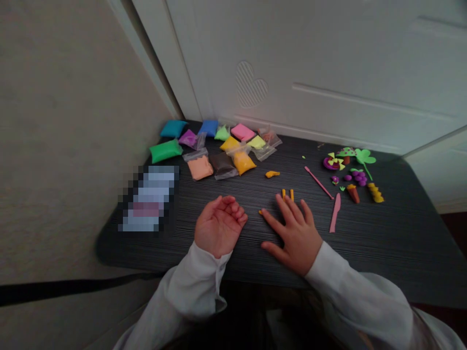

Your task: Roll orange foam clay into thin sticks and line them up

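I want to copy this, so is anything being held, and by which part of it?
Nothing looks held. The left hand is palm up, fingers curled. The right hand is spread, one fingertip at some orange clay.

Beyond the dark table (394, 243) stood the white door (328, 63), its 1 ribbed heart (251, 86) on full show! The beige wall (73, 121) flanked the table's left, a pixelated patch (149, 201) hid something at its left end, and its right side showed 1 green flower (364, 156) plus purple balls (360, 178)!
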Available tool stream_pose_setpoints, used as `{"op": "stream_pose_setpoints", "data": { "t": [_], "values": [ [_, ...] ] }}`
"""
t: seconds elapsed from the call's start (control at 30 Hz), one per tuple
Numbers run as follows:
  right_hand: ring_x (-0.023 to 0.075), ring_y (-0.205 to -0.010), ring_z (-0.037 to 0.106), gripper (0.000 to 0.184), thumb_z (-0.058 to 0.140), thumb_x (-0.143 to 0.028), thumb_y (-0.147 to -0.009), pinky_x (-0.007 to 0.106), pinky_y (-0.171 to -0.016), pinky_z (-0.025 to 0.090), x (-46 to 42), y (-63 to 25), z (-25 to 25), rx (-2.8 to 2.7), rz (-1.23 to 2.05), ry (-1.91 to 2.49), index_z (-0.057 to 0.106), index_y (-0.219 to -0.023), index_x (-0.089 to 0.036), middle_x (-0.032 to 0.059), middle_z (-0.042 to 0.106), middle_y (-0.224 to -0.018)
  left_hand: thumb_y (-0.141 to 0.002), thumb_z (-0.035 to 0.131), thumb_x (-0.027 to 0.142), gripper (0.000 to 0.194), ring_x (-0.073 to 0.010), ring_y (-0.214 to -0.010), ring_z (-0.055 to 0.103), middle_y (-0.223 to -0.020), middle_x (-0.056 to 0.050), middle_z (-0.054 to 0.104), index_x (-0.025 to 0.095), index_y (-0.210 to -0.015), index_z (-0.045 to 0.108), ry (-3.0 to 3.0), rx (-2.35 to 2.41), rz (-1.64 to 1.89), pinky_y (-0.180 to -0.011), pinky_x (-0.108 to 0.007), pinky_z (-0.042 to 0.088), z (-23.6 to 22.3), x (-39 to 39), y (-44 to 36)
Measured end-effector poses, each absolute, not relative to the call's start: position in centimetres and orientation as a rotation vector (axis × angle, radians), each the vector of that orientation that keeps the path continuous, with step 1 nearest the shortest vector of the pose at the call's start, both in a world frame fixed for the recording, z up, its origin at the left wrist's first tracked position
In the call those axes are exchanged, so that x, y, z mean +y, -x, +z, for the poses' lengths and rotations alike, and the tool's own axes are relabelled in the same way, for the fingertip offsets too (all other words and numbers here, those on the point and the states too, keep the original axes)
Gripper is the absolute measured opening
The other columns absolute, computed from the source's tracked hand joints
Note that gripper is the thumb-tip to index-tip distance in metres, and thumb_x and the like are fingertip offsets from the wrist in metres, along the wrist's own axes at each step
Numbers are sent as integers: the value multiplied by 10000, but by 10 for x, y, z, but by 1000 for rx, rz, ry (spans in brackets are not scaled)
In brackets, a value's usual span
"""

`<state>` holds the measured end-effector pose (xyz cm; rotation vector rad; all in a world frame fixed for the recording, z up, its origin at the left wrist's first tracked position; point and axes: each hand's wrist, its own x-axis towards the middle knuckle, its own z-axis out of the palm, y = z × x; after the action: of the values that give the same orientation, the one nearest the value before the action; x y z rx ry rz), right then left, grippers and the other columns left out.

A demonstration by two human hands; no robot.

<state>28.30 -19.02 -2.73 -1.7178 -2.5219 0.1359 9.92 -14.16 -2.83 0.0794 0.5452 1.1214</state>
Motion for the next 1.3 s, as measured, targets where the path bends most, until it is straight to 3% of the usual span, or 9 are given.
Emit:
{"op": "stream_pose_setpoints", "data": {
  "t": [0.23,0.3,0.47,0.77,1.07,1.2,1.3],
  "values": [
    [293,-1300,169,573,396,-535,-787,555,-1004,118,-196,-287,-18,-2472,155,1647,306,-1306,-312,131,151,-1430,-792,386,250,269,-108,-584,472,-585,-20,506,132,-707,612,-84,544,1122,-583,-257,379,-28,-142,-100],
    [267,-1292,201,532,419,-479,-801,516,-1018,146,-194,-293,-15,-2378,112,1678,357,-1286,-270,127,213,-1410,-790,390,253,268,-106,-576,468,-579,-18,500,130,-704,611,-81,545,1124,-573,-254,376,-28,-142,-100],
    [233,-1198,355,353,471,-451,-787,455,-1007,226,-184,-297,-23,-2176,-15,1754,584,-1039,-230,82,463,-1251,-783,405,249,254,-103,-570,467,-583,-15,504,129,-697,612,-75,555,1131,-564,-249,375,-28,-141,-101],
    [219,-1148,404,162,506,-332,-788,463,-1002,207,-171,-284,-21,-2169,-74,1714,628,-764,-227,26,552,-1158,-783,407,242,249,-106,-576,471,-581,-16,491,127,-708,614,-86,549,1123,-566,-250,387,-29,-143,-100],
    [222,-1152,402,192,510,-382,-784,445,-1007,225,-211,-296,-28,-2184,49,1746,620,-798,-225,39,558,-1145,-780,411,237,245,-109,-582,474,-590,-22,502,127,-710,619,-93,543,1127,-573,-258,403,-28,-142,-100],
    [248,-1195,355,331,502,-415,-780,455,-1000,238,-217,-299,-29,-2231,32,1723,583,-1031,-215,87,486,-1229,-779,408,240,247,-109,-582,474,-587,-21,498,131,-707,617,-98,550,1123,-572,-257,403,-28,-142,-100],
    [270,-1241,298,431,456,-430,-803,509,-998,199,-218,-298,-25,-2356,61,1682,450,-1215,-301,100,360,-1341,-783,401,241,251,-107,-579,471,-589,-18,501,134,-706,615,-99,556,1123,-570,-254,401,-28,-142,-100]
  ]
}}
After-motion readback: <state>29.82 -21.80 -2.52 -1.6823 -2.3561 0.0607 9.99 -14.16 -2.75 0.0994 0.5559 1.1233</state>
